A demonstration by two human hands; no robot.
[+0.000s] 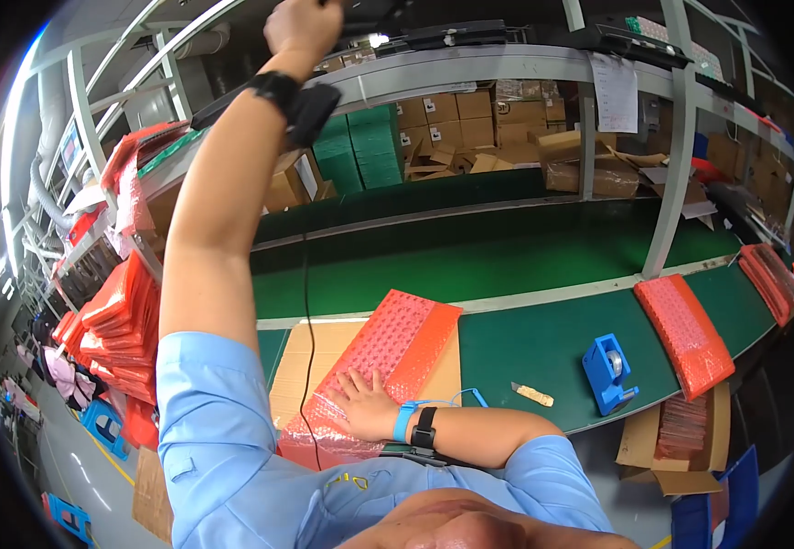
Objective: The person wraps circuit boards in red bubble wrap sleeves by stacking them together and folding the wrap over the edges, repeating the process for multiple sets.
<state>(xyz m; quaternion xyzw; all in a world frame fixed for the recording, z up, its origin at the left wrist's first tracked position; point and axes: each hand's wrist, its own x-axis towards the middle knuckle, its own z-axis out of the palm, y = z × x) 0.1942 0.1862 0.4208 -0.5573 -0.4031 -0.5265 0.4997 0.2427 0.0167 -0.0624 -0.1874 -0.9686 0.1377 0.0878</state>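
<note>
Both hands differ: the right hand (367, 409) lies flat, fingers spread, on the red bag (383, 352); the raised left hand's (304, 29) grip I cannot tell.

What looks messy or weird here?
The red bubble-wrap bag under the right hand lies crooked, sticking out past the cardboard beneath it. A small cutter lies loose on the green bench beside the blue tape dispenser; its blade seems out, odd for a tool nobody's holding. Nothing looks spilled.
</note>
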